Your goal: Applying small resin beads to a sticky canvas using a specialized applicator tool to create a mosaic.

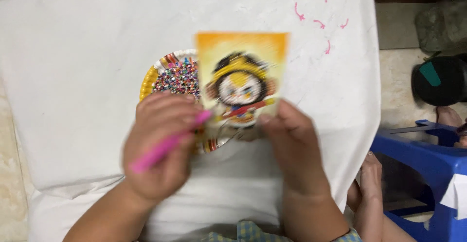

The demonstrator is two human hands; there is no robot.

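My right hand [292, 144] pinches the lower edge of the picture card [242, 76], an orange card with a cartoon figure in a yellow hat, thumb on the front and the other fingers hidden behind it, so it stands up in the middle of the frame. My left hand [158, 149] is closed around a pink pen [165, 147] whose tip points toward the card's lower left corner. Just behind and below the card, the paper plate [148, 79] heaped with small coloured beads [177, 76] sits on the white cloth [73, 76]. My grip on the card is slight, so I think it could tip forward onto the plate, or my left knuckles could nudge the rim and scatter beads across the cloth.
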